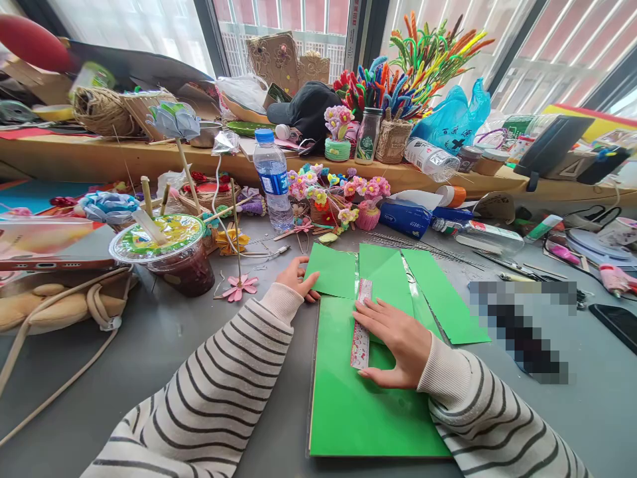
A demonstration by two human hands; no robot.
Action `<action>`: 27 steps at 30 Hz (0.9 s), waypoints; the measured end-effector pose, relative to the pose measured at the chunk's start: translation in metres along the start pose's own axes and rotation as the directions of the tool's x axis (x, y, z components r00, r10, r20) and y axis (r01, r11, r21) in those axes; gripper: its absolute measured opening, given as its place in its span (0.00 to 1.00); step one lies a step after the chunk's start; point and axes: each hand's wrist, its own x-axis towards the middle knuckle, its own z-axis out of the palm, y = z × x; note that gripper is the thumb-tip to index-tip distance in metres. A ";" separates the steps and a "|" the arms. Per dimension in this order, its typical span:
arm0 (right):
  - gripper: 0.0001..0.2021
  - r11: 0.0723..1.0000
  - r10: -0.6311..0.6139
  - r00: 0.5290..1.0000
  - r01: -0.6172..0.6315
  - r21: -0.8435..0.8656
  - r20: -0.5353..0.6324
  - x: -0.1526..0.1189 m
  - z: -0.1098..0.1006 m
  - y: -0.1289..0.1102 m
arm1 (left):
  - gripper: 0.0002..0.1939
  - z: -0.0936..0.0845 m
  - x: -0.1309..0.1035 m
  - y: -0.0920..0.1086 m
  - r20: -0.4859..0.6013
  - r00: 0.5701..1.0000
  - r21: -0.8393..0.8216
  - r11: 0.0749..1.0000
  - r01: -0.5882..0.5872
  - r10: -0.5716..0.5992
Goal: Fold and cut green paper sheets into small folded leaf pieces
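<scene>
My left hand (pixel 297 277) pinches the left edge of a small green paper piece (pixel 332 269), thumb on top and fingers curled at the edge. Under my right hand (pixel 398 337) lies a narrow printed ruler (pixel 360 350), pink and white with small figures. The fingertips press its right side, and the thumb touches near its lower end. Beneath the ruler is a large green sheet (pixel 368 418) on a thin board. Two more green pieces, a middle one (pixel 381 269) and a long slanted right one (pixel 440 295), lie beyond, with clear film showing in the gaps.
To the left stand a lidded drink cup (pixel 186 269) and a water bottle (pixel 273 182). A pink paper flower (pixel 239 288) is near my left sleeve. Crocheted flowers (pixel 318 192) line the back, below a cluttered wooden ledge (pixel 229 156). A phone (pixel 617 325) lies far right.
</scene>
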 end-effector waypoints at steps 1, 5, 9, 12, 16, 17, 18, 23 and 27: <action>0.31 1.000 -0.021 0.999 0.022 0.015 -0.027 -0.001 -0.002 0.001 | 0.19 -0.001 -0.001 0.000 -0.040 0.999 0.109 0.994 -0.031 0.035; 0.23 0.996 -0.074 0.981 0.083 0.039 -0.182 -0.005 -0.010 0.003 | 0.17 0.000 -0.006 0.002 -0.171 0.939 0.540 0.826 -0.163 0.298; 0.20 0.992 -0.119 0.929 0.130 0.007 -0.351 -0.008 -0.014 0.005 | 0.17 0.003 -0.012 0.006 -0.198 0.849 0.758 0.626 -0.184 0.490; 0.20 0.995 -0.095 0.879 0.103 -0.007 -0.467 -0.011 -0.015 0.005 | 0.14 0.007 -0.018 0.010 -0.025 0.778 0.723 0.549 -0.420 0.628; 0.21 0.999 -0.018 0.795 0.037 0.019 -0.606 -0.012 -0.014 0.007 | 0.12 0.023 -0.032 0.014 0.258 0.681 0.474 0.525 -0.707 0.685; 0.21 0.999 -0.008 0.780 0.030 0.024 -0.625 -0.011 -0.014 0.008 | 0.12 0.028 -0.036 0.016 0.288 0.710 0.425 0.579 -0.696 0.642; 0.20 0.999 -0.002 0.768 0.024 0.025 -0.640 -0.011 -0.014 0.008 | 0.13 0.033 -0.040 0.017 0.298 0.760 0.370 0.664 -0.650 0.578; 0.17 1.000 0.018 0.732 0.000 0.026 -0.681 -0.010 -0.013 0.008 | 0.24 0.050 -0.048 0.017 0.274 0.922 0.068 0.950 -0.303 0.275; 0.17 0.988 0.128 0.704 -0.029 0.151 -0.699 -0.009 -0.010 0.006 | 0.24 0.050 -0.042 0.013 0.303 0.936 -0.069 0.983 -0.168 0.181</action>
